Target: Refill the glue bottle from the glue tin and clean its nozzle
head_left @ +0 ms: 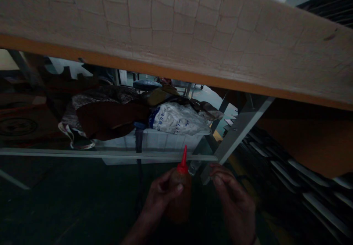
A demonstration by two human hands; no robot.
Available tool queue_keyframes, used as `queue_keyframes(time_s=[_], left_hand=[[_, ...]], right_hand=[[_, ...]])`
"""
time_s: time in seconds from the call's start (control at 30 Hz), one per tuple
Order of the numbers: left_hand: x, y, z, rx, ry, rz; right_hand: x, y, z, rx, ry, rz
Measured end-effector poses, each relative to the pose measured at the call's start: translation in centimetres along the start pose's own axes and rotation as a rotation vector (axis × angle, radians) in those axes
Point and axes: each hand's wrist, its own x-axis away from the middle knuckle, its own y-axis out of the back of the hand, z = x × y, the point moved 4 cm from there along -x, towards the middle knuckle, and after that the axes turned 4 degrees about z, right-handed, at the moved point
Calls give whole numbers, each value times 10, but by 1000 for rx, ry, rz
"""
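My left hand [160, 199] is wrapped round a brown squeeze bottle [179, 197] with a red pointed nozzle [183, 160], held upright below a table edge. My right hand [234, 197] is just right of the bottle, fingers pinched together near its top. Something small and clear may sit at its fingertips, too dark to name. A wide wooden table top [176, 28] with a cracked pale surface and an orange edge fills the upper part of the head view.
Under the table stands a white plastic bin [154, 142] piled with dark brown cloth [107, 118] and a printed white plastic bag [176, 120]. A grey metal table leg [237, 131] slants down at right. Stacked flat pieces [303, 175] lie at right. The floor is dark.
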Motion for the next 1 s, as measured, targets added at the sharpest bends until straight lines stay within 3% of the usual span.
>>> queue_keyframes(time_s=[0.13,0.27,0.4,0.53,0.7,0.77,0.83,0.93,1.0], left_hand=[[5,-9,-3,-36,-15,121],[10,-15,-3,-107,-31,128],[12,-13,0,-235,-53,24],[14,-10,3,-425,-192,-99],[16,-6,-2,-624,-292,-222],[16,-5,-4,-549,-228,-176],[15,-8,-5,-375,-130,-49],[15,-12,-6,-131,-9,156],[15,-10,-6,-25,29,191]], right_hand=[[-3,1,-1,72,32,35],[-4,1,-2,244,96,48],[-1,-3,0,384,146,61],[-1,-4,4,512,200,55],[-8,-4,-2,257,61,165],[-10,-6,-2,152,35,235],[-11,-5,4,123,70,254],[-10,5,12,48,91,204],[-9,18,13,-89,54,117]])
